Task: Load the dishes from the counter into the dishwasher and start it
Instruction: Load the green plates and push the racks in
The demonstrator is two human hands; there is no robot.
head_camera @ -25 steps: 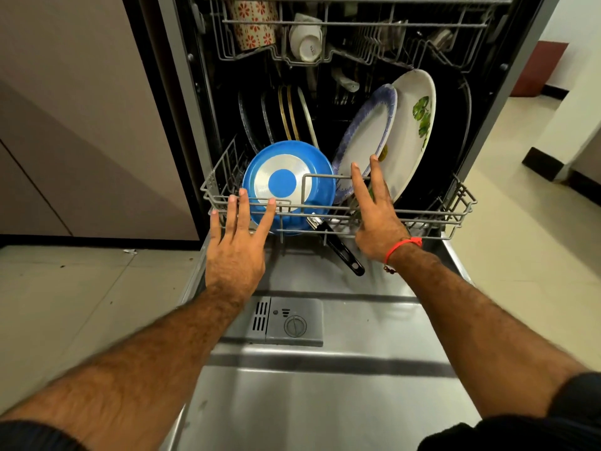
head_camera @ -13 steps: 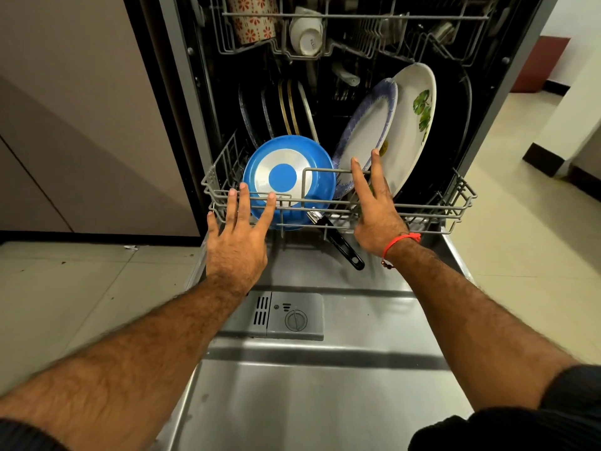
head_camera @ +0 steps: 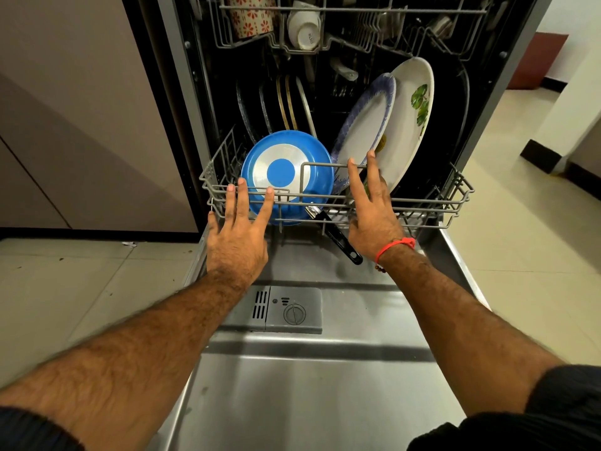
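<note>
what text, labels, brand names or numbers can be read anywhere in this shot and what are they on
No text here can be read for certain.
Upturned white ceramic cup in the upper wire rack: a small dark mark on its side, too blurred to read.
Grey plastic detergent dispenser on the open steel door: a few small symbols and a dial, no legible lettering.
Blue round pan, floral mug and leaf-printed white plate: patterns only, no words.

Both flat hands point(head_camera: 302, 236) press the lower rack point(head_camera: 455, 203).

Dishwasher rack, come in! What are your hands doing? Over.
Left hand and right hand open, flat against lower rack front. Rack loaded: blue pan, plates. Black pan handle sticks out over open door.
</note>
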